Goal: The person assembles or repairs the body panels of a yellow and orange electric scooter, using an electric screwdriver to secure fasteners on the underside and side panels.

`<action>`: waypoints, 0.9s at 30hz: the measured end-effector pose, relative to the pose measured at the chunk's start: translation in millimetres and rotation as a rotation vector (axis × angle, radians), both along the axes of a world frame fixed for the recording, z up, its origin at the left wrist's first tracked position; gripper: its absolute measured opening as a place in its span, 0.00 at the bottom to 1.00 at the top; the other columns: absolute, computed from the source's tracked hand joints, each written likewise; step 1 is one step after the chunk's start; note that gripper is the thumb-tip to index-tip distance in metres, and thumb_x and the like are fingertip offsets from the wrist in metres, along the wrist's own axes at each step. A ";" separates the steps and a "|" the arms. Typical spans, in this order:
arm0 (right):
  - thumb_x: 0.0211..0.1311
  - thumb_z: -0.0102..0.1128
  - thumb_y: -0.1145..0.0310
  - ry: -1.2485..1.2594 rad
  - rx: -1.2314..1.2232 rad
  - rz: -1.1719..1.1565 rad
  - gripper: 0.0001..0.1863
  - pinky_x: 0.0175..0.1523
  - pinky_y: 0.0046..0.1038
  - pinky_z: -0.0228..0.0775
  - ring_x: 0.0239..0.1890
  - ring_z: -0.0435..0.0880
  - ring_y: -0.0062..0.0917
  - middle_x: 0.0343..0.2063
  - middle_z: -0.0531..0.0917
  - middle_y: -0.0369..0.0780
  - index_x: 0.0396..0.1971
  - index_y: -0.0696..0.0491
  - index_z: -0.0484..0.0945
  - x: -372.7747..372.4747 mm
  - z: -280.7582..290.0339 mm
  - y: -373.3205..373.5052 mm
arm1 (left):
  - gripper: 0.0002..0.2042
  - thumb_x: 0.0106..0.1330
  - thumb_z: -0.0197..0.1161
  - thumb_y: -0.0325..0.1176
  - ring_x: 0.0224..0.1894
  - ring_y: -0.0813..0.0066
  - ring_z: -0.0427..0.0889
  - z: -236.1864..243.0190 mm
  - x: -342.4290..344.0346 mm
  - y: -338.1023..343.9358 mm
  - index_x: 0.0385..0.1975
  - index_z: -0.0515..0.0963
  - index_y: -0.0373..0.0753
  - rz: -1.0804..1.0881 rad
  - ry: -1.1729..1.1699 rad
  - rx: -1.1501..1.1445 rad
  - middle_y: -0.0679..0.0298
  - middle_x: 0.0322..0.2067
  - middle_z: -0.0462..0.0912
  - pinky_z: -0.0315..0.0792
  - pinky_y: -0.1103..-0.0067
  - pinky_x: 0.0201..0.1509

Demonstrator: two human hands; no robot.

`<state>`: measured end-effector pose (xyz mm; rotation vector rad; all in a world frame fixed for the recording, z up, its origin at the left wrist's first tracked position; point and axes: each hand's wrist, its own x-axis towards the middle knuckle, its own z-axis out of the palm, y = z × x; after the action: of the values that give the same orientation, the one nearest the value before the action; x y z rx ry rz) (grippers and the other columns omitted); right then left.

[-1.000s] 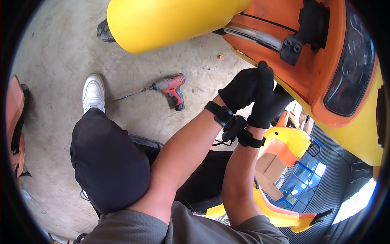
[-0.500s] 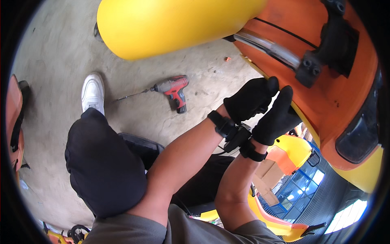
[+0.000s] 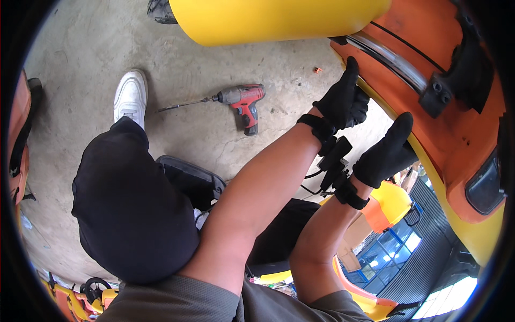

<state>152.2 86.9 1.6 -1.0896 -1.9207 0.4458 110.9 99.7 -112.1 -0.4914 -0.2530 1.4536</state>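
Both my hands wear black gloves and are raised to an orange body panel [image 3: 397,91] with a yellow lower edge. My left hand [image 3: 343,99] is at the edge, thumb stretched up along it. Its other fingers are curled below, and whether they hold anything is hidden. Nearer to me, my right hand [image 3: 387,153] grips the panel's edge, thumb on the outer side and the other fingers out of sight behind it. A clear tube [image 3: 394,61] runs along the panel to a black bracket [image 3: 437,96]. Small black devices [image 3: 335,161] are strapped at my wrists.
A red and grey cordless driver [image 3: 244,102] with a long bit lies on the concrete floor by my white shoe [image 3: 130,96]. A large yellow rounded part [image 3: 268,19] juts in at the top. Yellow and orange machine parts [image 3: 394,201] and cardboard [image 3: 354,241] stand beyond my right arm.
My hands have moved apart: the left is farther up the panel edge, its thumb now away from its fingers. The right stays on the edge. The view has shifted somewhat.
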 end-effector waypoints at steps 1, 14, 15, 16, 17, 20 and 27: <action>0.63 0.68 0.73 0.028 0.006 -0.003 0.10 0.34 0.19 0.71 0.28 0.77 0.16 0.30 0.83 0.37 0.34 0.65 0.79 0.5 -0.1 0.1 | 0.34 0.62 0.42 0.77 0.12 0.83 0.50 -0.7 1.5 0.7 0.13 0.56 0.50 0.010 -0.038 0.010 0.78 0.13 0.49 0.47 0.85 0.17; 0.67 0.65 0.68 0.013 -0.127 -0.110 0.10 0.39 0.19 0.68 0.28 0.71 0.15 0.27 0.75 0.32 0.33 0.58 0.75 12.4 -3.4 -0.8 | 0.32 0.62 0.49 0.74 0.11 0.85 0.50 -5.6 20.5 1.0 0.14 0.55 0.52 0.140 -0.053 0.059 0.78 0.11 0.48 0.48 0.86 0.16; 0.66 0.66 0.69 0.033 -0.064 -0.032 0.10 0.38 0.19 0.70 0.29 0.74 0.16 0.28 0.78 0.34 0.33 0.60 0.77 13.2 -4.4 -0.3 | 0.32 0.62 0.49 0.74 0.11 0.85 0.50 -6.1 20.6 2.0 0.14 0.55 0.52 0.147 -0.035 0.046 0.78 0.11 0.48 0.48 0.86 0.16; 0.65 0.66 0.71 0.078 -0.056 -0.017 0.10 0.38 0.19 0.73 0.29 0.77 0.16 0.29 0.81 0.36 0.33 0.63 0.79 14.4 -5.7 -0.3 | 0.32 0.62 0.49 0.75 0.11 0.85 0.50 -6.4 20.9 2.2 0.14 0.55 0.52 0.155 -0.016 0.031 0.78 0.11 0.48 0.48 0.86 0.16; 0.64 0.67 0.72 0.124 -0.050 0.000 0.10 0.38 0.19 0.75 0.29 0.80 0.17 0.30 0.84 0.38 0.33 0.65 0.81 15.4 -7.2 0.9 | 0.32 0.61 0.48 0.75 0.11 0.85 0.50 -6.8 21.0 3.1 0.14 0.55 0.52 0.185 0.013 0.018 0.78 0.11 0.48 0.48 0.86 0.16; 0.65 0.66 0.74 0.154 -0.098 0.029 0.09 0.40 0.20 0.76 0.31 0.82 0.18 0.32 0.84 0.39 0.36 0.66 0.80 21.9 -9.5 3.7 | 0.33 0.61 0.47 0.76 0.11 0.85 0.51 -7.9 22.1 5.0 0.14 0.56 0.52 0.119 -0.040 0.023 0.77 0.12 0.48 0.47 0.86 0.16; 0.64 0.63 0.78 -0.021 -0.153 0.117 0.10 0.44 0.21 0.77 0.36 0.83 0.21 0.39 0.84 0.41 0.43 0.65 0.77 41.0 -3.3 16.4 | 0.34 0.60 0.45 0.78 0.11 0.85 0.50 -11.1 25.9 5.8 0.13 0.51 0.53 0.143 0.014 0.081 0.77 0.11 0.47 0.46 0.86 0.14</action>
<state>193.2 103.3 -1.7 -1.0859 -2.0019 0.6574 136.7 105.5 -123.2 -0.4033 -0.3405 1.5788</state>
